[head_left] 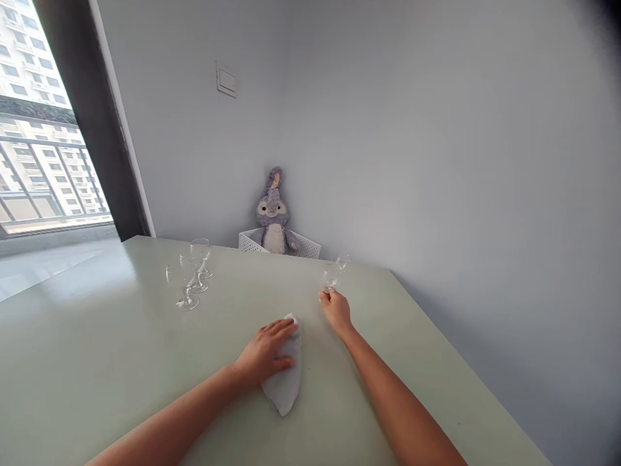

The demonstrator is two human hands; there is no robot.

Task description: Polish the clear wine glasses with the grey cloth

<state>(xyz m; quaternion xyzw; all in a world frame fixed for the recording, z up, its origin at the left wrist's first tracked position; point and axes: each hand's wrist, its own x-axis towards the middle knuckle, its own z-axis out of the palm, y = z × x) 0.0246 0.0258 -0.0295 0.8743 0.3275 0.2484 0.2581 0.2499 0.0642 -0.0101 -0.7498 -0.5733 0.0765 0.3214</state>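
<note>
My left hand [266,353] lies flat on a folded white cloth [286,382] near the middle of the table, its fingers spread over the upper part. Farther forward and to the right, my right hand [336,309] is closed at the base of a clear stemmed glass [330,278], thumb and fingers pinched together. Just behind that glass is another clear glass [342,261], faint against the wall.
Three stemmed glasses stand at the left, the nearest glass [187,285] in front of the others. The pale green table [218,336] meets the wall at the right. Behind it, a plush rabbit [273,220] sits in a white perforated basket [250,241].
</note>
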